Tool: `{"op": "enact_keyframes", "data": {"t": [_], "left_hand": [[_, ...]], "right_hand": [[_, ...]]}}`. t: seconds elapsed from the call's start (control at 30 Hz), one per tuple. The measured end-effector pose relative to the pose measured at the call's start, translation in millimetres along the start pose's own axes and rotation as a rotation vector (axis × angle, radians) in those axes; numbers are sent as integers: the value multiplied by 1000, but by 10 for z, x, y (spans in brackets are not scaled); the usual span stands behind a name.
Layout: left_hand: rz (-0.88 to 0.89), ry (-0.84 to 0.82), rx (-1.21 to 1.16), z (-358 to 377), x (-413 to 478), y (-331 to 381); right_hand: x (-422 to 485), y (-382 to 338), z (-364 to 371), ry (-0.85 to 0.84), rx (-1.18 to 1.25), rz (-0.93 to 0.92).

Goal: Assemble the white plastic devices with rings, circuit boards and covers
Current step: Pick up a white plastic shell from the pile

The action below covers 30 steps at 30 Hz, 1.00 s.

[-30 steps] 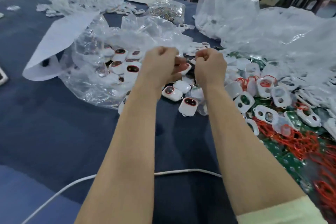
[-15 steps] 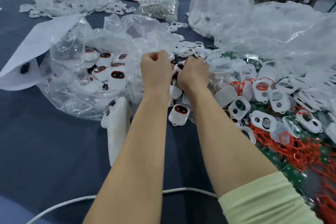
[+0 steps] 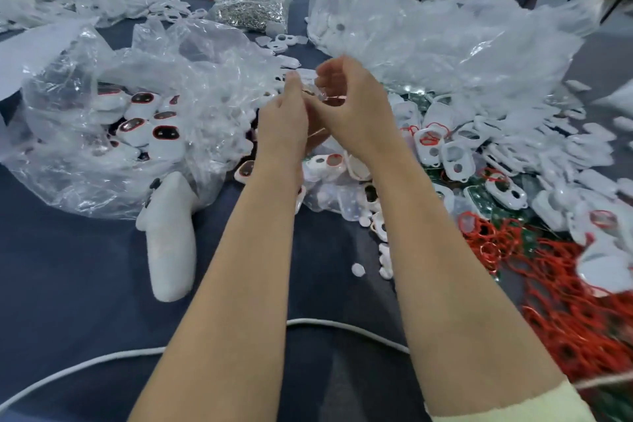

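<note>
The left hand (image 3: 284, 113) and the right hand (image 3: 356, 106) are seen raised together above the dark blue table covering (image 3: 68, 267), and their grip has been loosened. Half a second earlier both were clenched into tight fists, knuckle to knuckle, low over the heap.

The right hand is now arched, with its fingers curled over and pinched on a small pale part (image 3: 329, 99) edged with a trace of thin red ring. The part is too blurred to be identified further. The left hand's fingers are stretched upward against the same spot, but it cannot be told whether anything is gripped by them, since the thumb is hidden.

From this change it is judged that the pressing-together stroke has been finished. A lighter fitting step seems to have been taken up, probably the seating of a ring.

Finished white plastic devices with dark, red-rimmed windows (image 3: 164, 134) are gathered in the crumpled clear plastic bag (image 3: 85, 164) on the left. One more such device (image 3: 327, 161) lies just below the hands. The loose stock is kept to the right:
- open white plastic covers (image 3: 455, 158)
- green circuit boards (image 3: 479, 197) among the covers
- a tangle of loose red rubber rings (image 3: 565, 319) nearer the body

Much stock is left, so the task is judged far from done.
</note>
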<state>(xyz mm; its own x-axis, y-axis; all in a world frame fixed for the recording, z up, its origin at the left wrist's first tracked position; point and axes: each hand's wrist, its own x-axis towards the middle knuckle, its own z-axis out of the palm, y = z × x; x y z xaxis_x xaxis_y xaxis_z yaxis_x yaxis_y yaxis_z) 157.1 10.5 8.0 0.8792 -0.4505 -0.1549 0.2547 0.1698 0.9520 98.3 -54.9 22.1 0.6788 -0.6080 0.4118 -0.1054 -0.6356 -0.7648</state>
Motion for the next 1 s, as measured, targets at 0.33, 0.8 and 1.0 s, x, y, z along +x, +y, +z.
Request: {"op": "enact_keyframes", "data": {"t": [0.33, 0.8, 1.0], "left_hand": [[-21, -165, -57, 464, -502, -343], [-176, -111, -308, 355, -452, -334], [-264, -338, -308, 579, -559, -452]], "right_hand": [[-478, 556, -682, 25, -233, 96], [-367, 683, -473, 187, -255, 211], [-553, 729, -826, 382, -131, 220]]}}
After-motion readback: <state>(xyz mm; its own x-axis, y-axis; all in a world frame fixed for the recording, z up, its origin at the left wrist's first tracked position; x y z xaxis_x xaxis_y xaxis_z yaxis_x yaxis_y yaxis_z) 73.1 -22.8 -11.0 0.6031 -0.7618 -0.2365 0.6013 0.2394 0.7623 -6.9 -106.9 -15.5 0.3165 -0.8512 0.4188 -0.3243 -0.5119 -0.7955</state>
